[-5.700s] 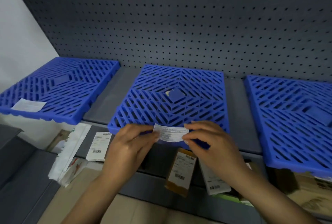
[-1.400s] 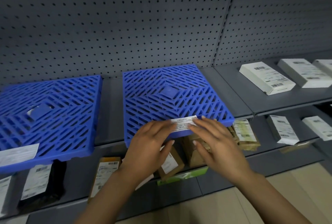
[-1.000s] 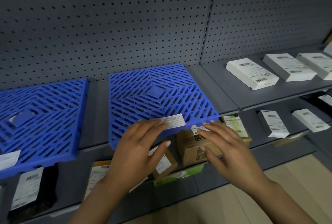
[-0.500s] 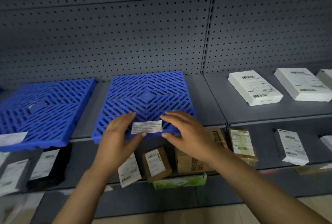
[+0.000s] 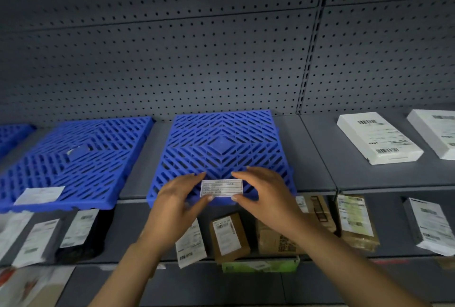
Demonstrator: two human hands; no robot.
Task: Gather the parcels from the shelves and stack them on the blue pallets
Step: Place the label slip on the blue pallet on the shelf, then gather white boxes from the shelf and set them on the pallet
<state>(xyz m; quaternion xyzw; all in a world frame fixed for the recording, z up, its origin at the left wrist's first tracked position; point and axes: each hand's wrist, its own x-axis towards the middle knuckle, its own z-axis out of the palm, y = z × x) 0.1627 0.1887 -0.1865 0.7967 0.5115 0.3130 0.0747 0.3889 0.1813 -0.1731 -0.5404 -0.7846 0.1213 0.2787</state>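
Observation:
A blue slatted pallet (image 5: 221, 144) lies on the grey shelf (image 5: 317, 159) straight ahead, with no parcel on it. A white paper label (image 5: 221, 188) sits at its front edge. My left hand (image 5: 177, 200) touches the label's left end and my right hand (image 5: 266, 191) its right end, fingers spread on either side. Whether the fingers pinch the label or only press it is unclear. A second blue pallet (image 5: 78, 159) with its own white label (image 5: 39, 194) lies to the left. White parcels (image 5: 376, 138) lie on the same shelf at the right.
The shelf below holds brown boxes (image 5: 229, 235), a black bag (image 5: 81, 235) with white labels, a green box (image 5: 261, 266) and a white parcel (image 5: 428, 225). A grey pegboard wall (image 5: 197, 48) backs the shelves. A third pallet's corner (image 5: 12, 134) shows far left.
Since 5.7 s ago my view has shifted from one pallet to the pallet on its right. In the last second both hands came together on that pallet's front label, the right hand rising from below the shelf edge.

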